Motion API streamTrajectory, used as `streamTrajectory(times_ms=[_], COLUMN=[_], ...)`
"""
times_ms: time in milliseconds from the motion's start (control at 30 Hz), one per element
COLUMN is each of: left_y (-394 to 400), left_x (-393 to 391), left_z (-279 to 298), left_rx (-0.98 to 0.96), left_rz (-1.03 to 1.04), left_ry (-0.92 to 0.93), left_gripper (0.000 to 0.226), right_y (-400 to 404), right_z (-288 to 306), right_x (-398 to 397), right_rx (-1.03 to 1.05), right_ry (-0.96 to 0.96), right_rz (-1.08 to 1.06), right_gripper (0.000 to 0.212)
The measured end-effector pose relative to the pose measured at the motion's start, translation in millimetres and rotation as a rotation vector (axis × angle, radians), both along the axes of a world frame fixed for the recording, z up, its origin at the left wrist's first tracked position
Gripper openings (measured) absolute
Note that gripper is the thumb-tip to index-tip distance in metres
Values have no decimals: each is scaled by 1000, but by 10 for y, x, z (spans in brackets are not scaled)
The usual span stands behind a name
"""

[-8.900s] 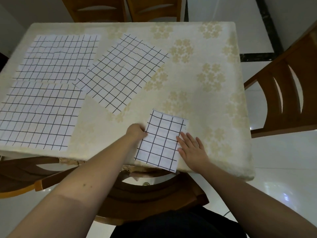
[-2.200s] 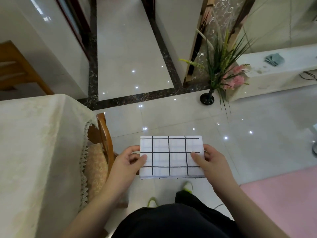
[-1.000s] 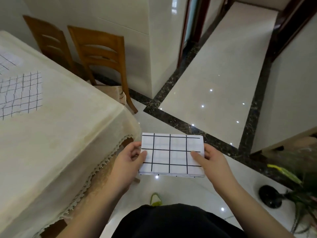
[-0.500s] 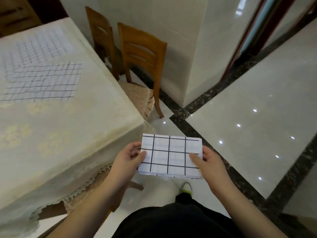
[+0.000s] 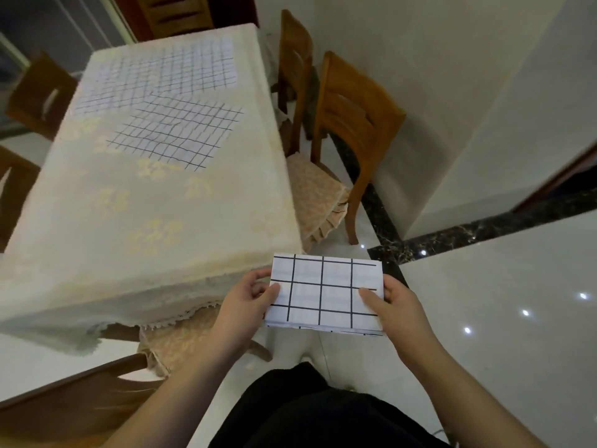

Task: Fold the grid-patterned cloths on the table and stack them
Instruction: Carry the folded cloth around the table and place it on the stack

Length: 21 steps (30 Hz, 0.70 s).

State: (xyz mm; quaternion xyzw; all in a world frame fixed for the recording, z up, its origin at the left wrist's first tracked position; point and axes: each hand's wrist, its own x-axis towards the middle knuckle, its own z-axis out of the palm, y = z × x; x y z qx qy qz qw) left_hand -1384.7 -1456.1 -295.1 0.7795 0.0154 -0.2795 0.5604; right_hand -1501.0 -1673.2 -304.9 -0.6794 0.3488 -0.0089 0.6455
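A folded white cloth with a black grid (image 5: 324, 291) is held in the air off the table's near right corner. My left hand (image 5: 248, 300) pinches its left edge, thumb on top. My right hand (image 5: 392, 303) grips its right edge the same way. On the table (image 5: 145, 205) an unfolded grid cloth (image 5: 176, 132) lies flat at an angle. Farther back lie two more unfolded grid cloths (image 5: 161, 74), partly overlapping.
The table wears a cream floral cloth with a lace hem. Wooden chairs (image 5: 349, 124) with cushioned seats stand along its right side; another chair (image 5: 80, 402) is tucked under the near edge. Glossy tiled floor with a dark border lies to the right.
My view has swung back toward the table, which now fills the left of the frame. Both hands keep the same hold on the folded cloth.
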Motion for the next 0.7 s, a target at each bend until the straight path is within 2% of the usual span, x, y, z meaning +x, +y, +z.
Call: streamTrajectory(times_ms=[233,433,567,700], left_y=[-114,-212,-250,-318], left_x=[482,1028,1333,1577], left_z=[-240,-425,-530,-588], left_rx=[40,52,47,139], left_rz=[77,181,229,262], left_ry=[71,45,77,59], left_gripper=[22,26,21,21], right_y=[-286,-461,-580,-599], right_z=[-158,-274,-282,-338], right_x=[730,1626,2243,2707], right_rx=[28,9,-32,-86], right_ry=[14,70,101,101], right_rz=[124,244,348,418], right_gripper=[23,20,26,25])
